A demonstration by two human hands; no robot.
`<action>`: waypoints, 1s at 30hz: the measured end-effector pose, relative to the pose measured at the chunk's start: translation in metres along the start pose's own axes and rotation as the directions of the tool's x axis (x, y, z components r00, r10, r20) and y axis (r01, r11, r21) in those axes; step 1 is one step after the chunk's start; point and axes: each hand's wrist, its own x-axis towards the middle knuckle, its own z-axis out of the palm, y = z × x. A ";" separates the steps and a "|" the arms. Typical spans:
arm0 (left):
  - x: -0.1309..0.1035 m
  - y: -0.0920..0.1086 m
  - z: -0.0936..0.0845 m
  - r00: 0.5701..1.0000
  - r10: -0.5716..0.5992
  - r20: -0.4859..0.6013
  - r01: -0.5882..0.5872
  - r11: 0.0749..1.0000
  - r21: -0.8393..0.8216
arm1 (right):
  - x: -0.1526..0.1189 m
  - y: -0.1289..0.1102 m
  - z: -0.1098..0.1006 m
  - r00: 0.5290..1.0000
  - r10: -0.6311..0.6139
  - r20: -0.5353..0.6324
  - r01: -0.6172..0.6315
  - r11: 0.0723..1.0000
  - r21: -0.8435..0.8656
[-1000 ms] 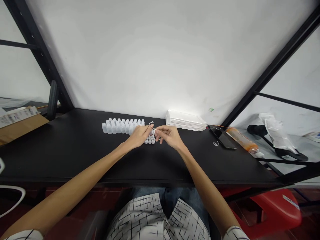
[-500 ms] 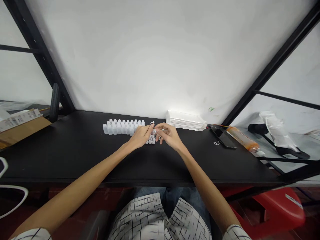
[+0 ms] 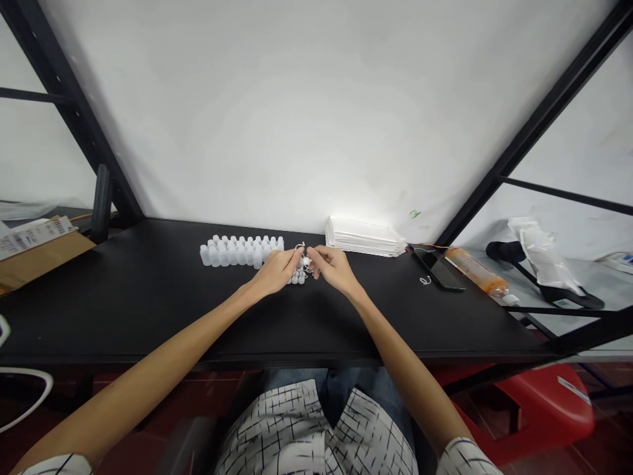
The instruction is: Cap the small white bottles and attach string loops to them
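Note:
My left hand [image 3: 275,269] is closed at the middle of the black table [image 3: 148,310], its thumb and finger pinching a thin white string [image 3: 299,246]. Just right of it, my right hand [image 3: 334,266] is closed too, its fingertips by a small white piece [image 3: 306,262]; what they grip is too small to tell. Several small bottles with white caps [image 3: 298,278] show below and between the hands. Rows of translucent white bottles [image 3: 236,253] stand upright to the left, partly behind my left hand.
A stack of white packets [image 3: 366,236] lies by the wall. To the right are a black phone [image 3: 445,272], a white loop of string [image 3: 424,281] and an orange-labelled bottle [image 3: 477,272]. A cardboard box [image 3: 47,257] sits at the far left.
The fingers of my right hand have drawn in closer together around the small white piece. The whole view has shifted slightly.

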 end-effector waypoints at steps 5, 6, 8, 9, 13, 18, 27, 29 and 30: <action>-0.001 -0.002 -0.001 1.000 -0.028 0.002 0.028 0.999 -0.029 | -0.001 -0.011 -0.009 0.993 0.009 0.118 -0.032 0.979 0.201; -0.001 -0.002 -0.002 0.999 -0.036 0.005 0.036 0.999 -0.032 | -0.001 -0.011 -0.009 0.992 0.004 0.126 -0.031 0.976 0.214; -0.001 -0.002 -0.002 0.999 -0.046 0.008 0.047 0.998 -0.034 | -0.001 -0.009 -0.008 0.993 -0.005 0.119 -0.022 0.974 0.226; -0.002 -0.002 -0.002 0.999 -0.049 0.008 0.050 0.998 -0.034 | -0.001 -0.008 -0.007 0.993 -0.007 0.114 -0.019 0.973 0.228; -0.002 -0.002 -0.003 0.998 -0.061 0.008 0.061 0.998 -0.021 | -0.001 -0.003 -0.003 0.993 -0.008 0.121 -0.014 0.983 0.182; -0.003 -0.001 -0.004 0.992 -0.120 0.035 0.121 0.992 -0.041 | -0.003 0.002 -0.001 0.989 -0.049 0.141 0.049 0.999 0.004; -0.001 -0.002 0.000 0.980 -0.196 0.039 0.200 0.962 -0.185 | -0.003 -0.006 -0.001 0.987 -0.109 0.116 0.106 0.994 0.032; -0.001 -0.001 -0.001 0.979 -0.200 0.044 0.204 0.963 -0.176 | -0.003 -0.005 0.000 0.987 -0.091 0.129 0.081 0.994 0.080; -0.001 -0.001 -0.002 0.979 -0.199 0.046 0.204 0.963 -0.173 | -0.002 -0.004 0.001 0.988 -0.079 0.135 0.066 0.993 0.100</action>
